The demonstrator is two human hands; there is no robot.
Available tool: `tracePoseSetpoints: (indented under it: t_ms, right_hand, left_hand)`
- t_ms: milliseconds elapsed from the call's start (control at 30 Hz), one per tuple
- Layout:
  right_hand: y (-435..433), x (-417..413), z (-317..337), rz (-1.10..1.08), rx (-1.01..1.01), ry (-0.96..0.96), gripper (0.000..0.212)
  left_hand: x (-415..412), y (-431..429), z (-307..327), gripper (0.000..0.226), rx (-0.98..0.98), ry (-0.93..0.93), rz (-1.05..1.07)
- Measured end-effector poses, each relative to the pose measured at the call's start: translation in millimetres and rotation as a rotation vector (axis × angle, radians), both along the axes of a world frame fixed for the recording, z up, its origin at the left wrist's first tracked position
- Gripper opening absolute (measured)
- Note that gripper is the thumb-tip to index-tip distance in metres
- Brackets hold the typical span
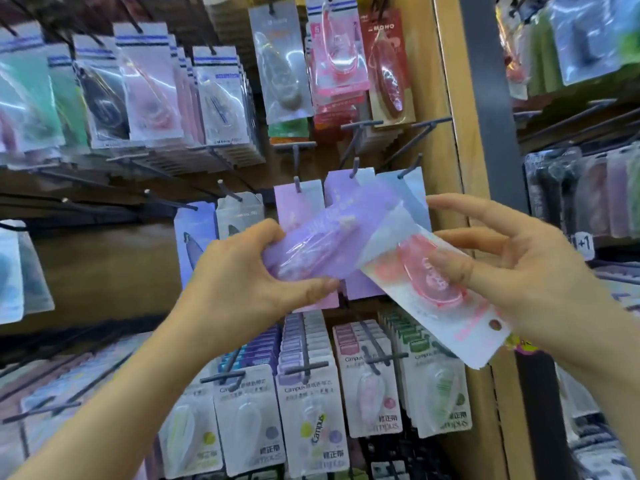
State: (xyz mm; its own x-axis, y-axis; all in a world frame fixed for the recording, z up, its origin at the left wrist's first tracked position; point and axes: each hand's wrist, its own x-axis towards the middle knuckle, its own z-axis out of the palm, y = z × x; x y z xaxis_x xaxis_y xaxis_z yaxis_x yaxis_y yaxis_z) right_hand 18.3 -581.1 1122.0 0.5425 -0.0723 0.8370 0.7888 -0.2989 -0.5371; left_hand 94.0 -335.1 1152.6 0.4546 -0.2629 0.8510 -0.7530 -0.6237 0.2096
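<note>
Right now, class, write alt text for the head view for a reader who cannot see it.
A person's left hand grips a purple packet while the right hand holds a pink packet, both in front of shop hooks hung with more packets.

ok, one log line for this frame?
left hand: grips purple pack | right hand: pinches pink pack | packs overlap in view, before rack

First pack (311, 244): between your left fingers (266, 232) and thumb. Second pack (415, 299): under your right thumb (453, 268), overlapping the first. Pegged packs (298, 206): behind your fingertips.
</note>
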Motion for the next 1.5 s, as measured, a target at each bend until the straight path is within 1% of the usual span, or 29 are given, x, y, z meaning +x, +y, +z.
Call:
tracePoseSetpoints:
  t_ms: [100,167,200,300,400,500,567,633,700,833,900,967,1033,1100,1233,1400,1500]
  right_hand:
    - [5.7,5.8,-6.5,-0.08,0.041,-0.071,0.034]
    - [9.9,7.0,-9.7,-0.104,0.031,-0.087,0.027]
    - [11.1,7.7,-11.0,-0.122,0.025,-0.096,0.024]
    - [15.6,8.3,-13.3,-0.201,0.03,-0.136,0.019]
    - [28.2,8.5,-14.9,-0.376,-0.035,-0.228,0.016]
    - [41.5,8.1,-17.3,-0.37,0.024,-0.232,0.013]
    - [45.6,8.2,-16.9,-0.398,0.047,-0.23,0.019]
    - [46.3,10.0,-15.8,-0.445,0.037,-0.236,0.025]
    - [45.7,13.1,-15.1,-0.433,0.044,-0.232,0.029]
    - [40.9,19.4,-13.2,-0.396,0.122,-0.206,0.026]
    - [37.8,22.3,-11.3,-0.392,0.128,-0.191,0.024]
    - [35.1,23.4,-11.4,-0.423,0.081,-0.193,0.024]
    - [32.2,21.9,-13.7,-0.489,0.037,-0.202,0.029]
    - [29.1,18.8,-16.3,-0.527,0.038,-0.216,0.032]
    - [24.0,17.2,-17.0,-0.535,0.021,-0.25,0.033]
    - [18.1,18.1,-17.9,-0.528,0.011,-0.26,0.031]
    - [14.5,17.5,-18.1,-0.515,0.019,-0.263,0.03]
  left_hand:
    - [3.2,-1.6,-5.4,0.046,-0.229,0.182,-0.156]
    - [1.0,-4.5,-8.1,0.034,-0.318,0.281,-0.239]
    - [-0.1,-6.2,-10.0,0.034,-0.34,0.31,-0.268]
    - [-3.9,-11.4,-17.2,0.042,-0.304,0.34,-0.255]
    - [-10.1,-20.0,-25.6,0.046,-0.173,0.281,-0.116]
    - [-19.3,-32.8,-32.4,0.05,-0.062,0.172,0.065]
    - [-20.9,-38.5,-36.3,0.055,-0.044,0.144,0.092]
    - [-20.6,-41.3,-40.6,0.061,-0.038,0.126,0.065]
    - [-21.3,-43.3,-44.0,0.062,-0.029,0.136,0.0]
    - [-24.0,-46.9,-44.0,0.064,-0.084,0.21,-0.269]
    - [-25.2,-47.4,-41.2,0.067,-0.112,0.188,-0.301]
    - [-24.8,-48.7,-37.0,0.071,-0.073,0.076,-0.196]
    - [-21.6,-49.8,-30.8,0.068,-0.049,-0.004,-0.052]
    - [-17.7,-52.6,-24.0,0.069,-0.051,0.006,0.068]
    - [-9.6,-65.5,-15.4,0.068,0.074,-0.023,0.349]
    - [-15.4,-78.5,-11.7,0.072,0.165,-0.049,0.501]
    - [-19.6,-83.7,-8.4,0.072,0.212,-0.09,0.534]
